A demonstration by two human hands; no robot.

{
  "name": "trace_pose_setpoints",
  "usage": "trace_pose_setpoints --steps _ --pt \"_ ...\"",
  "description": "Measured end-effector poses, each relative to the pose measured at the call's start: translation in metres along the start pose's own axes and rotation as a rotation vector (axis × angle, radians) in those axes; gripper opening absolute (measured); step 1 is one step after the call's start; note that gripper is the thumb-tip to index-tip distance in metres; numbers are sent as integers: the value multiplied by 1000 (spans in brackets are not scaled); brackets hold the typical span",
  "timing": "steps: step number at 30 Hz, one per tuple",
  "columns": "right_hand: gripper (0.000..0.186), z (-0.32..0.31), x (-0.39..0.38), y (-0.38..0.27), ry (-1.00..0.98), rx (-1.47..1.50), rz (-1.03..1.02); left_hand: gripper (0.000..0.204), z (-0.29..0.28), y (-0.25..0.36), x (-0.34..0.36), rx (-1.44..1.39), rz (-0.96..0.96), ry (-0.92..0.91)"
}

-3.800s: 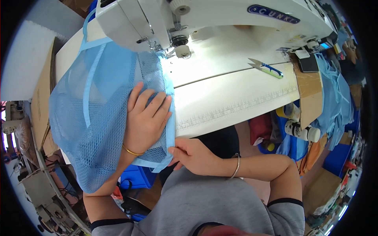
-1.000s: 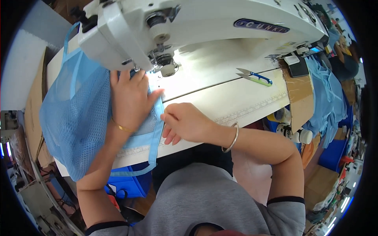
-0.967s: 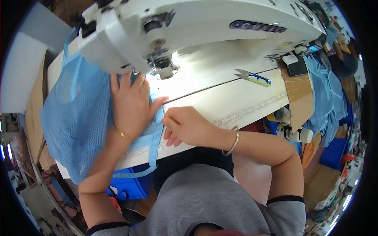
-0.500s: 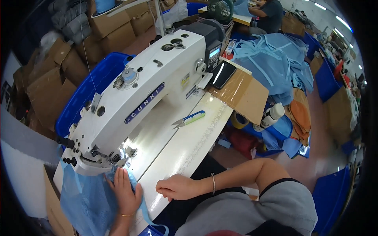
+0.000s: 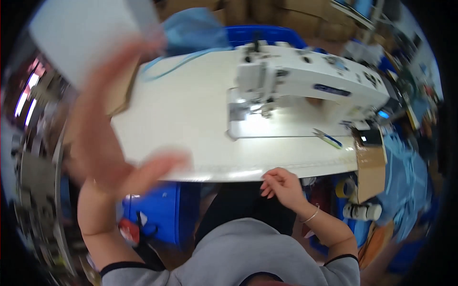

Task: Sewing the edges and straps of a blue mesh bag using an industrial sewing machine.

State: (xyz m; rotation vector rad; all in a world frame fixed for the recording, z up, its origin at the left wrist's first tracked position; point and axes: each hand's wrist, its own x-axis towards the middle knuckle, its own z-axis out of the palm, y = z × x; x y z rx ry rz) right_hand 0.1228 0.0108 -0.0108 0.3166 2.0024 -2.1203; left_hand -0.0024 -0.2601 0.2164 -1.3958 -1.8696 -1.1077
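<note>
My left hand (image 5: pixel 102 133), smeared by motion, is raised over the left end of the white sewing table (image 5: pixel 191 114). Its fingers and thumb are spread apart, with nothing visible between them. Beyond its fingertips, light blue mesh fabric (image 5: pixel 193 31) lies at the table's far edge, a narrow blue strap trailing from it. At the front edge rests my right hand (image 5: pixel 284 186), fingers curled in and no object showing. A white sewing machine (image 5: pixel 305 71) stands at the back right, its needle area lit. Blue-and-green thread snips (image 5: pixel 329 139) lie before it.
A phone (image 5: pixel 369 137) and a cardboard piece (image 5: pixel 371 171) sit at the table's right end. Beside them are a white bottle (image 5: pixel 362 211), a tape roll (image 5: pixel 344 188) and piled blue garments (image 5: pixel 403 176). Blue bins stand behind the machine and under the table (image 5: pixel 152 214).
My view has swung left. My left hand has come away from the fabric at the needle and lifted; the fabric now lies off the machine at the far edge. My right hand stays curled.
</note>
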Motion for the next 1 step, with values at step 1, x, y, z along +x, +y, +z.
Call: trace_pose_setpoints --steps 1 --pt "16 14 -5 -8 -108 -42 -30 67 -35 47 -22 141 -65 37"
